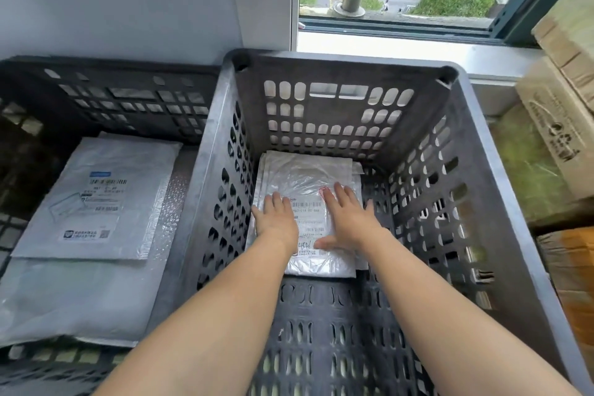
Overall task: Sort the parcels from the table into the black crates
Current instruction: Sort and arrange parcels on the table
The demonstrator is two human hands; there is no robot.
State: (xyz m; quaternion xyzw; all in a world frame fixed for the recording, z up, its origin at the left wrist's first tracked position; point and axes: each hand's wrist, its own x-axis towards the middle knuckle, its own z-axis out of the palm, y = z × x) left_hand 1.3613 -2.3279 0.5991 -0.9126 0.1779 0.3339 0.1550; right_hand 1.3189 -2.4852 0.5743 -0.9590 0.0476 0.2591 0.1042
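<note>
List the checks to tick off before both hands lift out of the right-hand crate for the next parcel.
1. White plastic-bag parcel lies flat on the floor of the right black perforated crate: ok.
2. Its printed label faces up: ok.
3. Left hand rests flat on the parcel, fingers straight, gripping nothing: ok.
4. Right hand also lies flat on it, nothing pinched: ok.
5. Left black crate has height to spare above its grey padded mailer: ok.
6. Next parcel waiting on the table: cannot tell, the table is out of view.
</note>
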